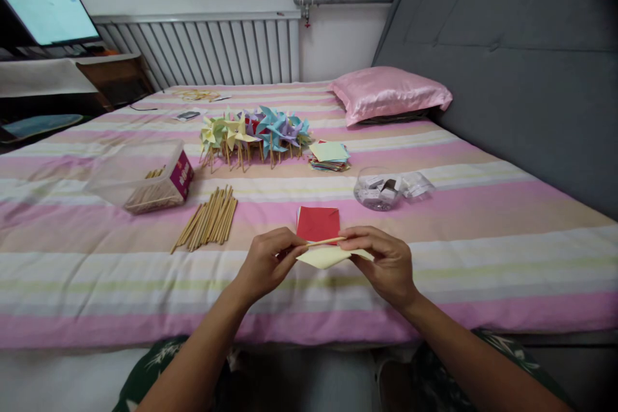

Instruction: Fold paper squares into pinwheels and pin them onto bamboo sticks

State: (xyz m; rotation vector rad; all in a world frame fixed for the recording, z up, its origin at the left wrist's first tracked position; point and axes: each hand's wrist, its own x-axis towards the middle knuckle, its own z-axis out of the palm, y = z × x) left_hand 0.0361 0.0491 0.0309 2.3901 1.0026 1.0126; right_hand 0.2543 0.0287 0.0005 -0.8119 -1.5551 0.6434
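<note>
Left hand (267,262): held just above the near edge of the bed (483,257); its fingers are pinched together on the left end of a thin wooden stick (324,242).
Right hand (386,259): held level with the left hand; its fingers are closed on the right end of the stick and on the pale yellow paper (324,257).
Stick: kept almost level between the two hands, lying across the top of the yellow paper.
Yellow paper: held in the air under the stick, between both hands, over the striped sheet.
Red paper (318,223): a folded square laid flat on the bed just behind the hands, partly hidden by them.
Loose sticks (208,219): a bundle laid on the bed to the left of the hands, well apart from them.
Box (145,177): a clear box lying on its side further left, with more sticks seen inside it.
Pinwheels (255,132): a cluster of coloured paper pinwheels on sticks laid in the middle of the bed, behind the loose sticks.
Paper stack (329,156): coloured squares piled just right of the pinwheels.
Jar (378,191): a small clear container set right of the red paper; its contents cannot be told.
Pillow (389,93): a pink one placed at the far right, against the grey headboard.
</note>
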